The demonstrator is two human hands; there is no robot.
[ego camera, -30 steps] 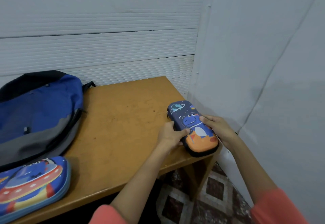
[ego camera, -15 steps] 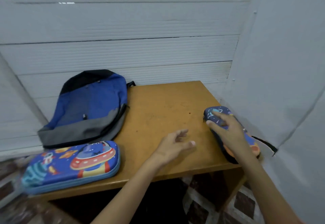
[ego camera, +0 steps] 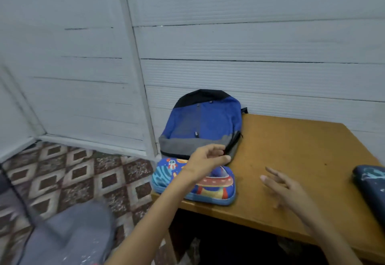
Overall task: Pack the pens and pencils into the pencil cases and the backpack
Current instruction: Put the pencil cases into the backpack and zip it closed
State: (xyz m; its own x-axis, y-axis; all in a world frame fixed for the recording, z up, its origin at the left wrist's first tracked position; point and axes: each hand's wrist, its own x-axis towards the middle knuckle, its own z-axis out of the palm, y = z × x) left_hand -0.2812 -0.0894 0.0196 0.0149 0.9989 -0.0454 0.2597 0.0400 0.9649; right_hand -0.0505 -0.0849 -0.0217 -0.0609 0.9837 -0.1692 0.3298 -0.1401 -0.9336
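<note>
right hand (ego camera: pixel 285 187) gone from dark case (ego camera: pixel 370 183), spread, left hand (ego camera: pixel 206 158) slack over ufo case (ego camera: pixel 218 182) by backpack (ego camera: pixel 200 123)

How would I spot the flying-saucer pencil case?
Find the wooden table; a blue backpack lies at its left end. In front, at the near-left corner, lies the bright blue case with a red-and-yellow saucer; the other case is dark navy.

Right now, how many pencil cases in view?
2. The blue UFO-print hard-shell pencil case lies at the wooden table's front-left corner, before the blue-and-grey backpack. The dark navy hard-shell pencil case lies at the frame's right edge, partly cut off. Others may be hidden.
</note>
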